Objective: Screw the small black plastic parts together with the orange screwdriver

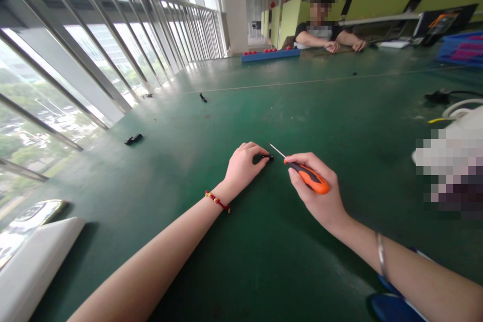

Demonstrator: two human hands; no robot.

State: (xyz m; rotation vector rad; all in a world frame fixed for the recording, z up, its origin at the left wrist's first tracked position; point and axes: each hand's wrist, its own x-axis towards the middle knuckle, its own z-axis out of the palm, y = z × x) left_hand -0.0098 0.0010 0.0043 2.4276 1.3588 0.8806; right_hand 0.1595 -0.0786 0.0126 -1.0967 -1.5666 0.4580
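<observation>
Pinching small black piece, left grip; right grip clasping orange-black screwdriver.

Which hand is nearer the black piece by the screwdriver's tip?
The left hand, pinching the black piece. The right hand grips the screwdriver, off to the piece's right.

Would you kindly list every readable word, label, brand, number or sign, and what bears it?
None can be read.
Metal screwdriver with orange-and-black handle, small black piece: no legible marks.
Distant black panel with orange shapes: too blurred to tell.
</observation>
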